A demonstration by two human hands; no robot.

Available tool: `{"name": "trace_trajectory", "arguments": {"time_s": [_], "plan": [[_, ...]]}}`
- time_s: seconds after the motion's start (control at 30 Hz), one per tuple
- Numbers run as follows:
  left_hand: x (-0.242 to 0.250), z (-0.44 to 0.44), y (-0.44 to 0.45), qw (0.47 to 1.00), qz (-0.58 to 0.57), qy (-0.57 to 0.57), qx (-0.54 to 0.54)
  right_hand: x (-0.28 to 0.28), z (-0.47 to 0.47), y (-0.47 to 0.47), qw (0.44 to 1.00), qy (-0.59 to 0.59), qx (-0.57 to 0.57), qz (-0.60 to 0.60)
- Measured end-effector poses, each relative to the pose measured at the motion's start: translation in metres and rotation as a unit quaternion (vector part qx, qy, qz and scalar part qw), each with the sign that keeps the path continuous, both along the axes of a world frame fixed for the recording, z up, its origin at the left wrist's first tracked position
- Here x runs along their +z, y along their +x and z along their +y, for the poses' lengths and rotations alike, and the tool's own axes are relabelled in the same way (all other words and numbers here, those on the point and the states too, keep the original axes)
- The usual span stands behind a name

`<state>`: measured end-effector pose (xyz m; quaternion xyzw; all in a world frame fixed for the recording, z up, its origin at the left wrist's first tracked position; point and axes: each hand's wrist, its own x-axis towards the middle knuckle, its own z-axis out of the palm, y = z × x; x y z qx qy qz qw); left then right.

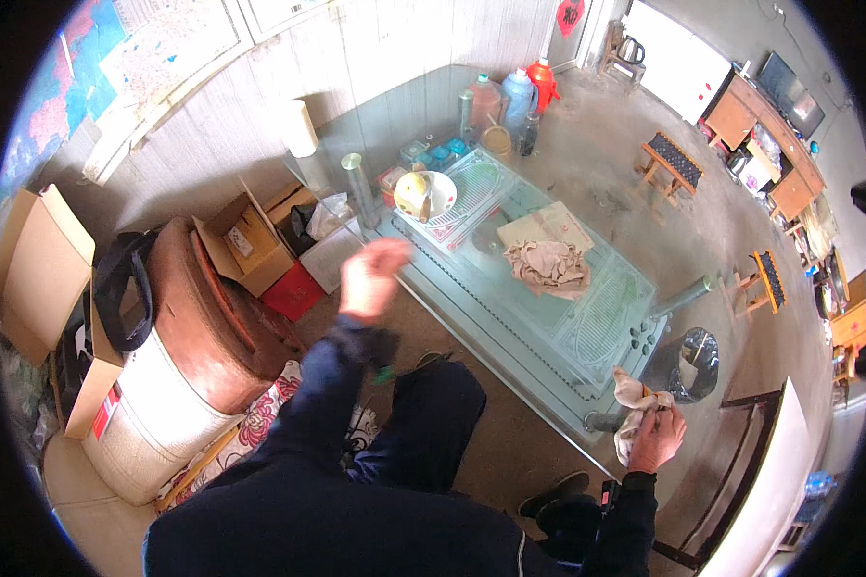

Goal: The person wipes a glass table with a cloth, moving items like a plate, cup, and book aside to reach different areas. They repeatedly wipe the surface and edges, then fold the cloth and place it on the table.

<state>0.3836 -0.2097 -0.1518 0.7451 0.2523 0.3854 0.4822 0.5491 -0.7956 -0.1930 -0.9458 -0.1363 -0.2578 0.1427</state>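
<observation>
My right hand (658, 438) grips a light-coloured cloth (631, 393) at the near right corner of the glass coffee table (476, 328). The cloth is bunched, with part of it sticking up past my fingers. My left hand (374, 280), blurred by motion, is over the left part of the table's near edge; whether its fingers are closed cannot be made out. Farther in on the glass lies a crumpled beige cloth (547, 267), partly over a flat cardboard piece (545, 227). A white bowl (444, 193) holds a yellowish fruit (411, 187) and a wooden-handled knife (425, 210).
Several small dark stones (642, 335) sit near the table's right end, beside a black-bagged bin (696, 364). Jugs and a red thermos (543, 83) stand beyond the far left end. A leather sofa arm (202, 310) and open cardboard boxes (249, 241) are on my left.
</observation>
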Motion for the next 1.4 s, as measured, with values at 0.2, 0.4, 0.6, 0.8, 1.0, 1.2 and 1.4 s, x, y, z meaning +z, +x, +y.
{"name": "trace_trajectory", "arguments": {"time_s": [0.2, 0.4, 0.6, 0.8, 1.0, 1.2, 1.4], "plan": [[-0.084, 0.089, -0.093, 0.935, 0.117, -0.324, 0.091, 0.003, 0.002, 0.0, 1.0, -0.017, 0.005, 0.009], [-0.169, 0.137, 0.014, 0.913, 0.036, -0.404, -0.035, 0.008, 0.006, 0.0, 1.0, -0.016, 0.002, 0.02], [-0.187, 0.181, 0.11, 0.918, 0.035, -0.386, -0.082, 0.006, -0.002, -0.002, 0.999, -0.028, -0.015, 0.041], [-0.194, 0.198, 0.147, 0.925, 0.022, -0.367, -0.092, 0.007, -0.012, 0.0, 0.995, -0.061, -0.008, 0.083], [-0.193, 0.206, 0.16, 0.916, 0.034, -0.391, -0.087, 0.03, -0.004, 0.0, 0.976, -0.192, 0.09, -0.054], [-0.184, 0.201, 0.16, 0.909, 0.015, -0.413, -0.057, 0.044, 0.017, -0.004, 0.962, -0.238, 0.11, -0.077], [-0.173, 0.179, 0.117, 0.908, 0.002, -0.416, -0.046, 0.038, 0.011, -0.007, 0.963, -0.232, 0.108, -0.09]]}}
